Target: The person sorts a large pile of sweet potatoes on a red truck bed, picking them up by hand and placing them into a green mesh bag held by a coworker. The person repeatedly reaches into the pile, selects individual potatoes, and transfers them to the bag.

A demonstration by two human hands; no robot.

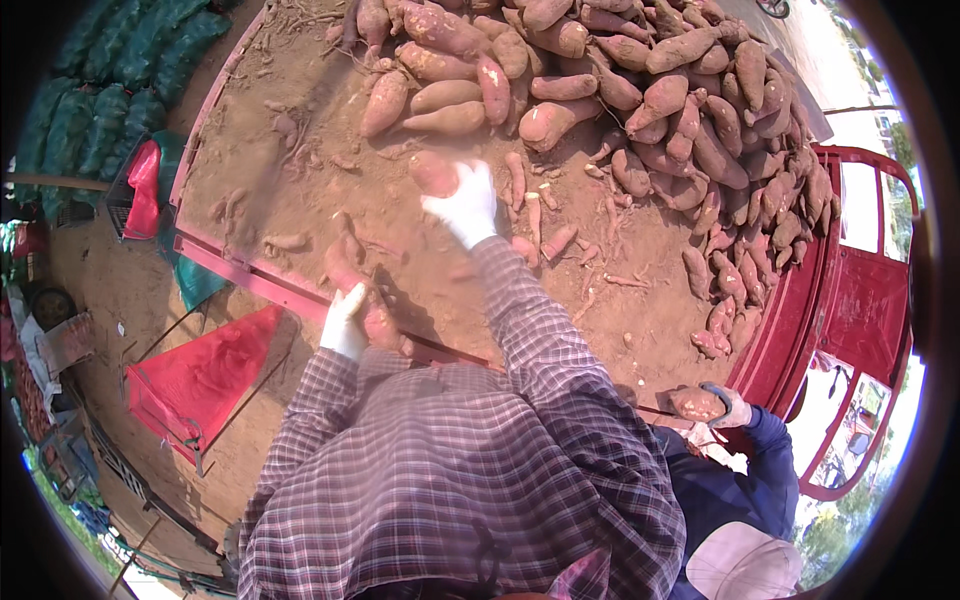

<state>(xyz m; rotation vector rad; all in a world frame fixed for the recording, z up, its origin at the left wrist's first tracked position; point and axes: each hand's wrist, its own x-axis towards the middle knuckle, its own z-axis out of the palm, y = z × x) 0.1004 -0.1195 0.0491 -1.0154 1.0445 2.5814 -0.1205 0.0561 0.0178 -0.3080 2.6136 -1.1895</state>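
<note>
My left hand (346, 324), in a white glove, grips a long knobbly sweet potato (381, 324) above the near edge of a soil-covered truck bed (457, 330). Another reddish root shows just beyond its fingers; whether the two are joined I cannot tell. Farther out, my white-gloved right hand (466, 201) has its thumb and fingers around one end of a thick sweet potato (433, 174), which is slightly blurred. Small broken roots (534, 217) lie right of that hand. Beyond it rises a large heap of sweet potatoes (562, 86).
At right, a co-worker's gloved hand (731, 409) holds a sweet potato (696, 403) by the red truck frame (862, 300). A red mesh bag (206, 375) hangs open on a stand at left. Filled green mesh sacks (97, 127) stand behind a crate (120, 199).
</note>
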